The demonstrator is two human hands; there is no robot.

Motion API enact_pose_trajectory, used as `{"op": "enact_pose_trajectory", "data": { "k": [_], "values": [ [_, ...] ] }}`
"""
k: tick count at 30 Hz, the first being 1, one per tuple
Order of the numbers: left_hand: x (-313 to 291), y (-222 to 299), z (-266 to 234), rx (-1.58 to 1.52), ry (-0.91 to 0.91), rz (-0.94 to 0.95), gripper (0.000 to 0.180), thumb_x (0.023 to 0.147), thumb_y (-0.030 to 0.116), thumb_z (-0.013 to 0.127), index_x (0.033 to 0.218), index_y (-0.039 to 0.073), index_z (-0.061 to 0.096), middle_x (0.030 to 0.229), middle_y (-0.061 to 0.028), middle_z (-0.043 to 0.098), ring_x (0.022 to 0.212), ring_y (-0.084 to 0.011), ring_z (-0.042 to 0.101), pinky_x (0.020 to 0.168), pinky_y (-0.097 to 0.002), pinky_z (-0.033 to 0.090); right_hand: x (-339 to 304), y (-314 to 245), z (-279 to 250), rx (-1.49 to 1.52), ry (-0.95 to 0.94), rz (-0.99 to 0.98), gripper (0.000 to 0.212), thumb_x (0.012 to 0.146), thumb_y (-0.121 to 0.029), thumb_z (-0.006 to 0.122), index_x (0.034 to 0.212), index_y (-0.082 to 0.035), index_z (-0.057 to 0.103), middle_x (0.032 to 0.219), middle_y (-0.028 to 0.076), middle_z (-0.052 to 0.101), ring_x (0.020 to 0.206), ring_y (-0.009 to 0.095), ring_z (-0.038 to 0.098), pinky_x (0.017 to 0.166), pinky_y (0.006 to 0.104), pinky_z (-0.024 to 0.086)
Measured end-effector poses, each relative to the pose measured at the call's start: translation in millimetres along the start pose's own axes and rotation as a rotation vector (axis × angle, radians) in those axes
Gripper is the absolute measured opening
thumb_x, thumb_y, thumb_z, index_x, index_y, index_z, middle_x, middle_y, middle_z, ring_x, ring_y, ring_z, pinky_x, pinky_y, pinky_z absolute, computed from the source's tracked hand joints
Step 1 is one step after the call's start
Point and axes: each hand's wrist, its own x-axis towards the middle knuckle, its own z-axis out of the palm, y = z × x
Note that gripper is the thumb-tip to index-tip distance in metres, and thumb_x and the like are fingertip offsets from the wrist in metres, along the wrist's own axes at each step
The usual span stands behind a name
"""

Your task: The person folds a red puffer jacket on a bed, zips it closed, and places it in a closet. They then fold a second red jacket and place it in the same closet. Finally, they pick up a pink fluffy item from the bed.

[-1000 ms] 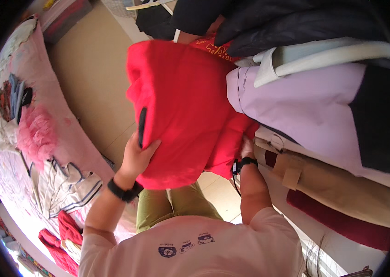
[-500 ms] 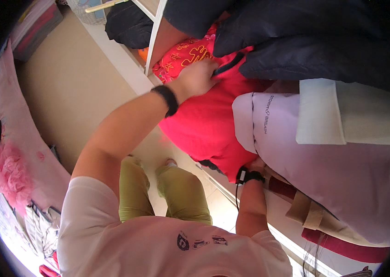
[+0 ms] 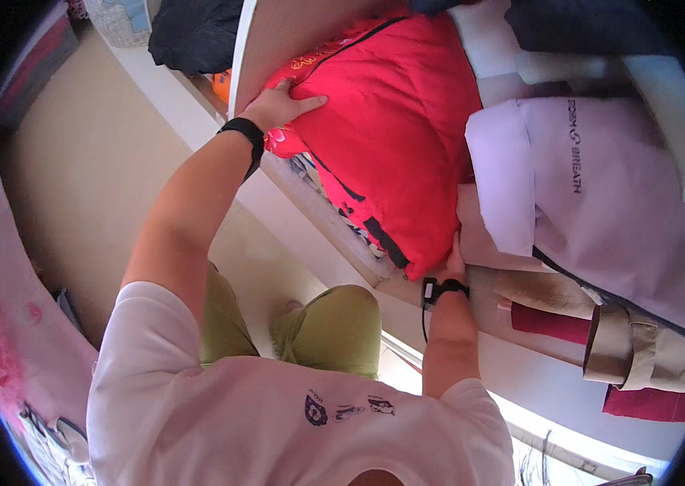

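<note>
A puffy red jacket (image 3: pixel 395 121) with dark zip edging lies in the wardrobe compartment in front of me. My left hand (image 3: pixel 281 105) lies on its left side, open, with thumb and fingers spread against the cloth. At its near right corner, my right hand (image 3: pixel 455 261) rests along the edge with a finger stretched out; the rest of its fingers are partly hidden by the jacket. Beneath my left hand shows a red flowered fabric (image 3: pixel 281 142). To the right of the jacket hangs a pale lilac coat (image 3: pixel 601 162), apart from both hands.
A white upright panel (image 3: pixel 243 57) bounds the compartment on the left, with a black garment (image 3: pixel 195 36) beyond it. Dark clothing (image 3: pixel 585 24) hangs at the far right. Tan cloth (image 3: pixel 622 344) and dark red cloth (image 3: pixel 549 324) hang at the near right. A pink cover (image 3: pixel 34 267) lies at the left.
My left hand has let go of a black strip and moved left onto the red jacket, which now lies spread out. The dark clothes above it have shifted away. My right hand has moved slightly farther in.
</note>
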Motion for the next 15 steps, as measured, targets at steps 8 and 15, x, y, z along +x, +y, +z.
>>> {"op": "enact_pose_trajectory", "data": {
  "k": [8,15],
  "values": [
    [-7.4,20.5,21.0,-0.208,0.003,0.196,0.074,0.081,0.049,0.066,0.129,-0.005,0.050,0.118,-0.0245,0.061,0.114,-0.0331,0.057,0.097,-0.0349,0.044,-18.9,-24.3,-14.9,0.005,0.204,-0.243,0.057,0.088,-0.049,0.057,0.131,-0.013,0.050,0.130,0.008,0.054,0.120,0.027,0.050,0.097,0.0450,0.043],
    [-18.2,12.7,18.8,-0.021,0.159,0.125,0.056,0.087,0.038,0.058,0.125,-0.003,0.051,0.115,-0.0279,0.060,0.112,-0.0387,0.057,0.094,-0.0386,0.045,-20.3,-18.0,-9.7,-0.425,0.296,-0.336,0.051,0.088,-0.044,0.057,0.126,-0.011,0.053,0.124,0.010,0.056,0.115,0.029,0.053,0.093,0.0450,0.044]
  ]
}}
